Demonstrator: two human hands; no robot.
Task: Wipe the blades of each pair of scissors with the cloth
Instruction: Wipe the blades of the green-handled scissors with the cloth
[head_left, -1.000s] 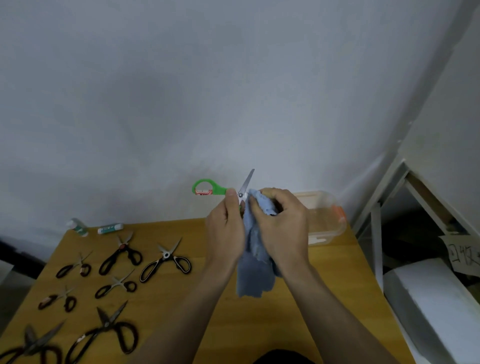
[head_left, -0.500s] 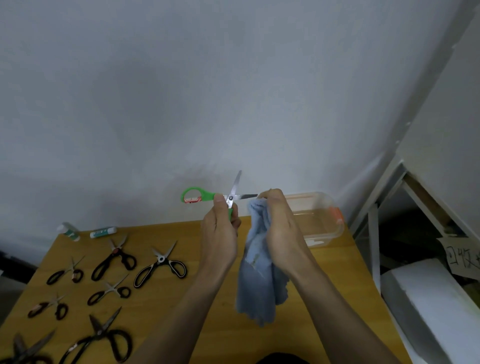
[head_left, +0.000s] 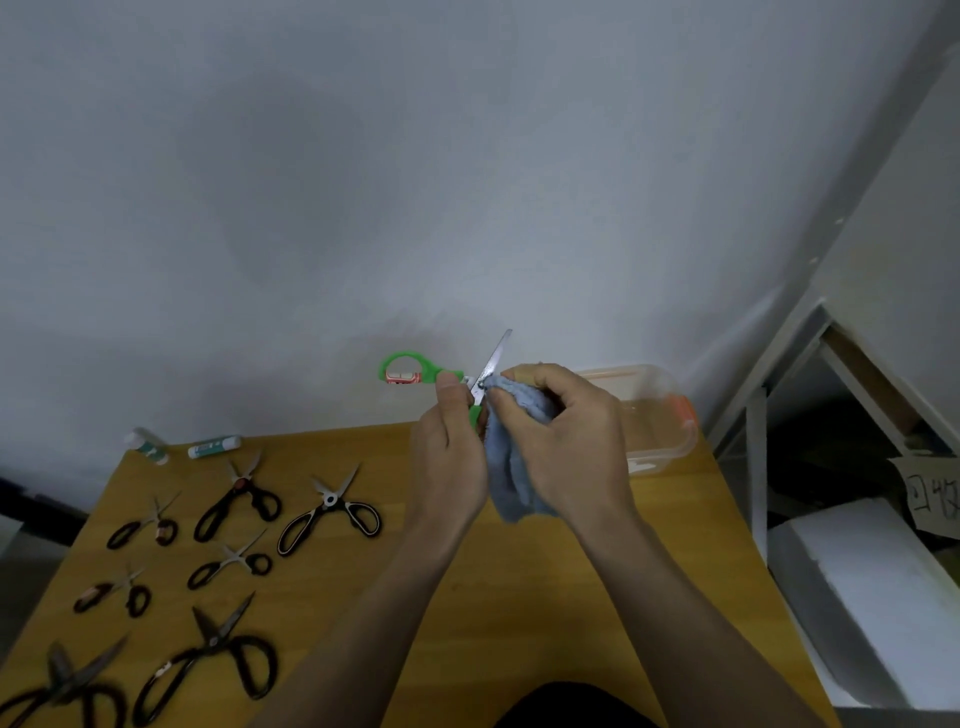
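Green scissors (head_left: 415, 371) pinched in left hand (head_left: 451, 457); right hand (head_left: 563, 441) clamps cloth (head_left: 511, 447) at the pivot. Next: draw along the blade.

Green-handled scissors (head_left: 415, 371); blue cloth (head_left: 511, 467); seemingly black-handled scissors (head_left: 330, 514) on ochre table (head_left: 519, 597).

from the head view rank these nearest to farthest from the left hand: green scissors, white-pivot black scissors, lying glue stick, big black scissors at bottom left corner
1. green scissors: gripped in the left hand itself, raised over the table.
2. white-pivot black scissors: on the table, just left of that hand.
3. lying glue stick: far left, by the wall.
4. big black scissors: bottom left corner.
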